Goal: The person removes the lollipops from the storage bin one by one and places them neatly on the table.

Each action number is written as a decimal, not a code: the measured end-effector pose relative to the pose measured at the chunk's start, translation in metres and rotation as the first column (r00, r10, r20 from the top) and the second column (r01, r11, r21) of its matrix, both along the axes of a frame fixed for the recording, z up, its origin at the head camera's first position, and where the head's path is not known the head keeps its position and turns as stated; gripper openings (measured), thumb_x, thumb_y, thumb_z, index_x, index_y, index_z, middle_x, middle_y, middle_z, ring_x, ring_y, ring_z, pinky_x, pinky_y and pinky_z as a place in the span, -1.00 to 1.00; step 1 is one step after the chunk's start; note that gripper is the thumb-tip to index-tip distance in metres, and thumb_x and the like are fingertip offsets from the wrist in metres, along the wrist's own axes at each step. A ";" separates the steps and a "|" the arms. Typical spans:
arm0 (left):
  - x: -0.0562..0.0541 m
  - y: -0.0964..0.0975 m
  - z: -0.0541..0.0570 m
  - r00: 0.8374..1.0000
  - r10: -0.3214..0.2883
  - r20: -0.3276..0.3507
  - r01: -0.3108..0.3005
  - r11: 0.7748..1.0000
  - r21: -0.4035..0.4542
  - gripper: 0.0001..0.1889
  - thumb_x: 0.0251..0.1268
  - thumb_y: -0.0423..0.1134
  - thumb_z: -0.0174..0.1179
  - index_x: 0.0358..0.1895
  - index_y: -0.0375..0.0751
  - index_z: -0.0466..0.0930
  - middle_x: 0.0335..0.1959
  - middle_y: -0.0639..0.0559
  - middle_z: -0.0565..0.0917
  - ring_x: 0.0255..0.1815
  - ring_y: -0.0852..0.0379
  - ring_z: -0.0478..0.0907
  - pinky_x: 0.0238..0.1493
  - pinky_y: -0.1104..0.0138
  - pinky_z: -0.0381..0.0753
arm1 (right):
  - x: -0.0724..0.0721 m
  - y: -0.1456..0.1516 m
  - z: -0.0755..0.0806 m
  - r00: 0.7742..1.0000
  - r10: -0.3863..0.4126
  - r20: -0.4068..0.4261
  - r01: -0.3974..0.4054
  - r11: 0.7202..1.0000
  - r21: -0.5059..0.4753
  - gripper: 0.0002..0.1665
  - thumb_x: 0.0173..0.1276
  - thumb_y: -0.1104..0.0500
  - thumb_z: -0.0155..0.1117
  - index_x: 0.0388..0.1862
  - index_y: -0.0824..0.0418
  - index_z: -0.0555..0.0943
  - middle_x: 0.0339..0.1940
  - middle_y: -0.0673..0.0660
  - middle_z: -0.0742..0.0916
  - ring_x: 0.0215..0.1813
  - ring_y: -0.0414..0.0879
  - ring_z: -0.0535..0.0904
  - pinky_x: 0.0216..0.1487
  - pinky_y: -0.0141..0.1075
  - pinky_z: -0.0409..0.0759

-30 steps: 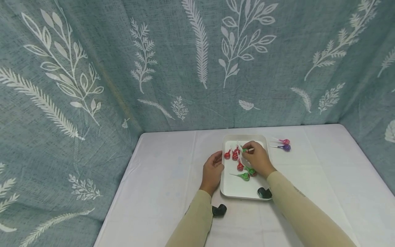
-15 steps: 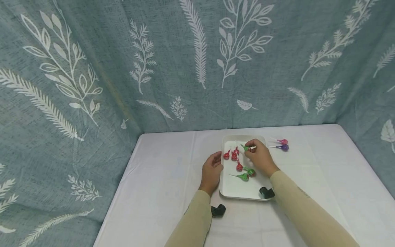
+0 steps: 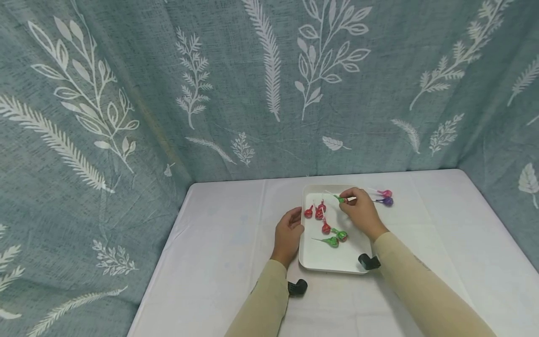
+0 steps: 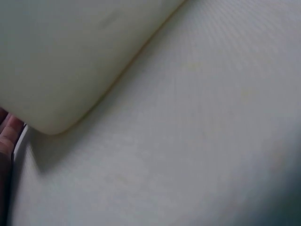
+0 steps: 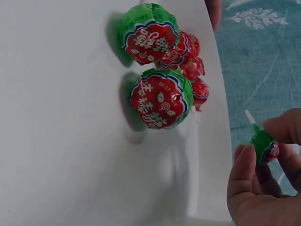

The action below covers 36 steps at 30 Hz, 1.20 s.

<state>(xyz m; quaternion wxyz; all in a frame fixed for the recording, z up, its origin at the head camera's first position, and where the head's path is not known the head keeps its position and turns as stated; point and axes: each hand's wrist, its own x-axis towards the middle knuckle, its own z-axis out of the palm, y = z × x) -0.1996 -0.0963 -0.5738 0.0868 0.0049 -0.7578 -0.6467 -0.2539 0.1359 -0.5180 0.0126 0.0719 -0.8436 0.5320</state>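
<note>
Pinching a green lollipop (image 5: 262,144), my right hand (image 3: 362,211) hovered lower right of frame centre; my left hand (image 3: 288,235), fingers loose, touched the tray (image 3: 337,260).

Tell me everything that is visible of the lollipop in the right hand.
The lollipop has a small rounded candy in a plastic-looking wrapper, green near the stick, red with pale marks at the other end. Its thin white stick points left and away in the head view. The right hand pinches the wrapped candy, seemingly above the far part of the tray.
</note>
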 end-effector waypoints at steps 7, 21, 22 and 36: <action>-0.001 0.001 -0.001 1.000 0.006 0.011 -0.006 1.000 -0.009 -0.41 0.32 -0.47 0.07 0.45 -0.27 0.58 0.30 -0.09 0.70 0.27 0.01 0.69 0.29 0.20 0.67 | 0.001 0.010 0.004 1.000 -0.008 0.018 0.008 1.000 0.010 -0.75 0.56 0.30 0.29 0.13 0.37 0.63 0.15 0.33 0.64 0.11 0.18 0.62 0.08 -0.05 0.61; -0.002 0.001 0.001 1.000 0.011 0.024 -0.011 1.000 0.000 -0.41 0.32 -0.47 0.08 0.46 -0.28 0.57 0.31 -0.09 0.70 0.28 0.00 0.68 0.31 0.19 0.67 | 0.003 0.024 0.017 0.998 -0.031 0.054 0.032 0.999 -0.008 -0.64 0.62 0.22 0.30 0.26 0.39 0.59 0.23 0.36 0.67 0.12 0.15 0.61 0.00 -0.17 0.63; -0.002 0.002 0.001 1.000 0.011 0.023 -0.011 1.000 -0.001 -0.41 0.33 -0.47 0.08 0.46 -0.28 0.57 0.31 -0.09 0.70 0.28 0.00 0.68 0.31 0.19 0.67 | 0.003 0.026 0.017 0.998 -0.031 0.054 0.032 0.999 -0.012 -0.63 0.62 0.21 0.30 0.27 0.39 0.59 0.23 0.36 0.67 0.12 0.15 0.61 0.00 -0.18 0.64; -0.003 0.002 -0.001 1.000 0.009 0.012 -0.009 1.000 -0.007 -0.41 0.32 -0.46 0.09 0.46 -0.28 0.57 0.30 -0.10 0.71 0.28 -0.01 0.68 0.31 0.18 0.67 | 0.006 0.046 0.013 0.995 -0.069 0.070 0.069 0.998 0.008 -0.57 0.65 0.18 0.26 0.33 0.42 0.56 0.28 0.39 0.64 0.20 0.21 0.60 0.14 -0.04 0.64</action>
